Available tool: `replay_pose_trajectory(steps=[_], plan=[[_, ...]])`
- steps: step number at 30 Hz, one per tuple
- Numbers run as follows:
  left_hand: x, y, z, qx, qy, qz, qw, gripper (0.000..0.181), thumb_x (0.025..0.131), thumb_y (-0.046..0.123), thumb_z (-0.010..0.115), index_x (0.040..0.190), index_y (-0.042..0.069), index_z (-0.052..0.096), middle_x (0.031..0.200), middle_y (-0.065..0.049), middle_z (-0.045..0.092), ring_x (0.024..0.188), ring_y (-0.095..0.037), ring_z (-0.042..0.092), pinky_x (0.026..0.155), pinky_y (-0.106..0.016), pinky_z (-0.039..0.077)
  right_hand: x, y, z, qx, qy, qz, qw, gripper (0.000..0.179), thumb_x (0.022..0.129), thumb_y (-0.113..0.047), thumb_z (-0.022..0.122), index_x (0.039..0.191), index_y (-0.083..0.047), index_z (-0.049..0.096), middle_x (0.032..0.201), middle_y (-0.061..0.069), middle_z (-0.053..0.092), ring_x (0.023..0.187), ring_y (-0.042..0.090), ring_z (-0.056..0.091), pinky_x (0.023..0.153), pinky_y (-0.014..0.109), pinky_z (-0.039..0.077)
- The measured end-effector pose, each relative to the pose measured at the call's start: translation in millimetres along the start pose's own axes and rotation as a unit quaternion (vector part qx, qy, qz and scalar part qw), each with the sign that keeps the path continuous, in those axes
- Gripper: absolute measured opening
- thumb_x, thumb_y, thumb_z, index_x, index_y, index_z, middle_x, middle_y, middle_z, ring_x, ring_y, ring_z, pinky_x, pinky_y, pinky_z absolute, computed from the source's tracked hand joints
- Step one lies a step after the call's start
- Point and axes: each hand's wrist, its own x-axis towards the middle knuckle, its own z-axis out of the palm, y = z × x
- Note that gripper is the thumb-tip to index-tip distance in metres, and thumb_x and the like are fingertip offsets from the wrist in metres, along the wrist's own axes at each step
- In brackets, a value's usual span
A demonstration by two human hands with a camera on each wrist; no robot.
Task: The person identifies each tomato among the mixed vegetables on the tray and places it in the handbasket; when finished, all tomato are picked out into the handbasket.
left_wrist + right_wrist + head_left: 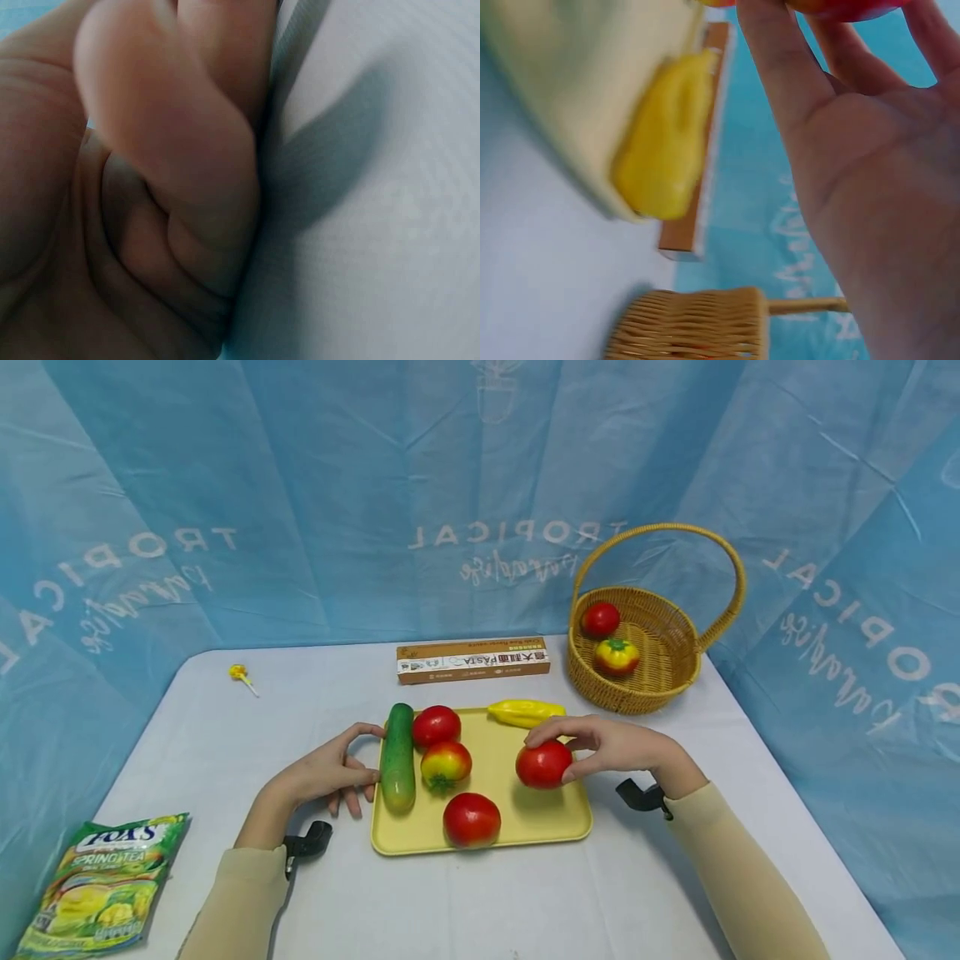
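Observation:
In the head view, my right hand (618,747) grips a red tomato (542,766) with thumb and fingers over the right side of a yellow tray (487,777). The right wrist view shows that tomato (851,7) only partly, at the fingertips. My left hand (326,772) touches the tray's left edge, thumb and index finger spread apart beside a green cucumber (397,760). Its other fingers rest on the table. Also on the tray are a red tomato (437,727), a red-yellow one (446,766) with a green calyx, and another red tomato (472,820) near the front rim.
A yellow banana-like piece (527,712) lies at the tray's back rim. Behind stands a pasta box (472,662). The wicker basket (633,693) at back right holds two tomatoes. A lollipop (240,674) lies back left, a candy bag (105,889) front left.

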Motion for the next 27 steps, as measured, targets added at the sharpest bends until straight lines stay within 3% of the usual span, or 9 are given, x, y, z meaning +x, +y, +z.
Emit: replay_pose_trajectory(steps=[3, 5, 12, 18, 23, 27], plan=[[0.4, -1.1, -0.9, -0.002, 0.001, 0.002, 1.0, 0.074, 0.102, 0.024, 0.07, 0.16, 0.025, 0.025, 0.086, -0.012, 0.078, 0.059, -0.027, 0.075, 0.046, -0.03, 0.055, 2.6, -10.7, -11.8, 0.001, 0.026, -0.015, 0.9995, 0.052, 0.098, -0.016, 0.076, 0.147, -0.022, 0.061, 0.153, 0.001, 0.058, 0.145, 0.016, 0.049, 0.12, 0.051, 0.046], [1.0, -1.6, -1.1, -0.002, 0.002, 0.002, 1.0, 0.074, 0.102, 0.024, 0.07, 0.16, 0.025, 0.025, 0.086, -0.012, 0.078, 0.059, -0.027, 0.075, 0.046, -0.03, 0.055, 4.5, -16.6, -19.0, -0.001, 0.042, -0.027, 0.9988, 0.052, 0.097, -0.015, 0.077, 0.147, -0.021, 0.061, 0.152, 0.001, 0.058, 0.145, 0.018, 0.048, 0.119, 0.053, 0.046], [0.9, -2.6, 0.2, -0.001, 0.003, -0.001, 1.0, 0.074, 0.102, 0.023, 0.07, 0.16, 0.024, 0.026, 0.086, -0.011, 0.078, 0.06, -0.027, 0.075, 0.047, -0.029, 0.054, 7.3, -26.5, -34.7, 0.025, 0.079, -0.063, 0.9946, 0.053, 0.096, -0.004, 0.075, 0.147, -0.01, 0.06, 0.153, 0.008, 0.057, 0.145, 0.019, 0.051, 0.116, 0.036, 0.051], [2.0, -0.9, 0.7, 0.001, 0.002, 0.004, 1.0, 0.074, 0.102, 0.024, 0.07, 0.16, 0.024, 0.025, 0.085, -0.011, 0.078, 0.06, -0.028, 0.075, 0.046, -0.03, 0.055, -2.4, -26.8, -43.8, 0.062, 0.137, -0.03, 0.9882, 0.054, 0.097, -0.005, 0.075, 0.148, -0.01, 0.058, 0.157, 0.003, 0.053, 0.143, 0.015, 0.052, 0.108, 0.031, 0.056], [0.3, -0.5, 0.6, -0.003, -0.001, 0.001, 1.0, 0.075, 0.102, 0.024, 0.071, 0.161, 0.023, 0.025, 0.085, -0.012, 0.078, 0.06, -0.028, 0.075, 0.047, -0.03, 0.055, -12.9, -21.7, -53.3, 0.066, 0.215, 0.005, 0.9744, 0.056, 0.098, -0.007, 0.074, 0.151, -0.012, 0.056, 0.154, 0.008, 0.054, 0.133, 0.022, 0.059, 0.1, 0.031, 0.061], [-0.5, 0.3, 0.7, -0.005, 0.0, -0.003, 1.0, 0.075, 0.102, 0.024, 0.071, 0.161, 0.022, 0.024, 0.085, -0.012, 0.078, 0.06, -0.028, 0.075, 0.047, -0.029, 0.055, -20.5, -12.7, -64.3, 0.075, 0.297, 0.039, 0.9512, 0.056, 0.098, -0.012, 0.076, 0.151, -0.017, 0.056, 0.155, 0.007, 0.052, 0.134, 0.023, 0.057, 0.097, 0.025, 0.061]])
